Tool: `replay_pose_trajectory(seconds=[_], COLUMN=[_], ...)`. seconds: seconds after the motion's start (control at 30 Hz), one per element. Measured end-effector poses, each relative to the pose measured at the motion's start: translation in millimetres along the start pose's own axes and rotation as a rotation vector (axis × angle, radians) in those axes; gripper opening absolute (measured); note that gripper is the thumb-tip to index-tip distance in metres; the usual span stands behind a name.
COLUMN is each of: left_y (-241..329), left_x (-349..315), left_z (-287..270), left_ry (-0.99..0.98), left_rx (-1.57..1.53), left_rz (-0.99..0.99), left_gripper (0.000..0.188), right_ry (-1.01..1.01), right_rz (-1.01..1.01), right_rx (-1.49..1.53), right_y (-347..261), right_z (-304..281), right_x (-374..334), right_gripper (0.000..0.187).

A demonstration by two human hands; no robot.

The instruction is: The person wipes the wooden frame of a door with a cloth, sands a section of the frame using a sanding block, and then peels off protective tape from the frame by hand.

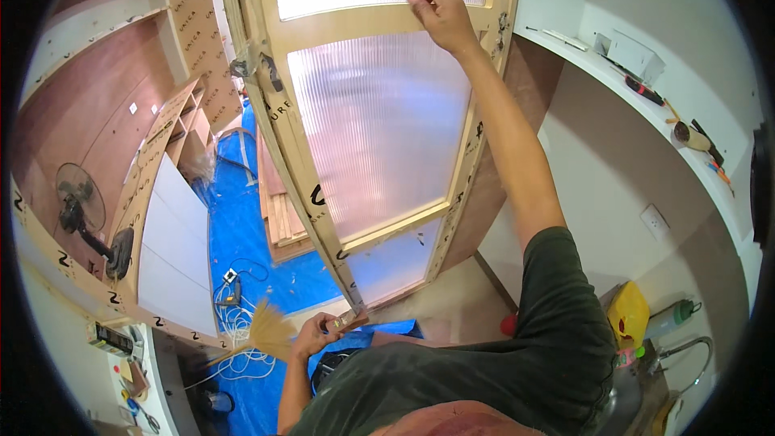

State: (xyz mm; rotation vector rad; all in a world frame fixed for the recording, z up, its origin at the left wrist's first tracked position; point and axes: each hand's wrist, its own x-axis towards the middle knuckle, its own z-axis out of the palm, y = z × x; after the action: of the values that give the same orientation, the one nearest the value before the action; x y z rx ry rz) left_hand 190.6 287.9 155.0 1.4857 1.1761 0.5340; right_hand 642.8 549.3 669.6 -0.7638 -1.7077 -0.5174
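Observation:
A wood-framed door (276, 137) with ribbed translucent panels (379, 129) stands in front of me. My right hand (440, 14) is raised to its upper cross rail (355, 23), fingers curled into a pinch. Whatever they hold, if anything, is too small or hidden to make out. Low at the left, my left hand (313, 334) is closed on a small flat brown piece (350, 322) with a pale patch, close to the door's bottom corner. Its exact kind I cannot tell.
Blue sheeting (242, 218) covers the floor at left, with stacked boards (282, 218), a straw broom (270, 331) and white cable (234, 323). A fan (81, 202) stands far left. On the right, a white shelf (597, 56) holds tools, above a sink tap (698, 355) and yellow container (628, 315).

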Motion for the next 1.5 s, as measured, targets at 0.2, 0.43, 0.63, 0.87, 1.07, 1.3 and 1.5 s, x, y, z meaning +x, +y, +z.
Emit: replay_pose_trajectory(seconds=[0.2,0.43,0.63,0.87,1.07,1.3,1.5], left_y=[-12,11,31,78,54,87,6], left_x=[-4,-6,-19,-27,-13,-18,-13], left_z=[7,7,5,-2,-3,5,-8], left_ry=[0.014,-0.009,-0.028,-0.064,-0.037,-0.042,-0.060], left_rx=[0.057,0.074,0.146,0.447,0.293,0.534,0.134], left_rz=[-0.010,-0.005,0.004,-0.015,0.007,-0.028,-0.058], left_gripper=[0.050,0.047,0.050,0.058,0.057,0.058,0.054], right_ry=[-0.011,-0.097,-0.040,-0.001,-0.114,-0.061,0.038], right_rz=[-0.270,0.070,0.394,0.511,0.209,0.156,0.285], right_rx=[-0.470,-0.452,-0.502,-0.451,-0.350,-0.494,-0.550], right_y=[-24,-15,95,44,-55,13,50], right_z=[44,48,-28,24,75,47,27], right_x=[-25,-69,-98,-107,-104,-116,-117], right_gripper=[0.046,0.092,0.096,0.101,0.101,0.091,0.094])
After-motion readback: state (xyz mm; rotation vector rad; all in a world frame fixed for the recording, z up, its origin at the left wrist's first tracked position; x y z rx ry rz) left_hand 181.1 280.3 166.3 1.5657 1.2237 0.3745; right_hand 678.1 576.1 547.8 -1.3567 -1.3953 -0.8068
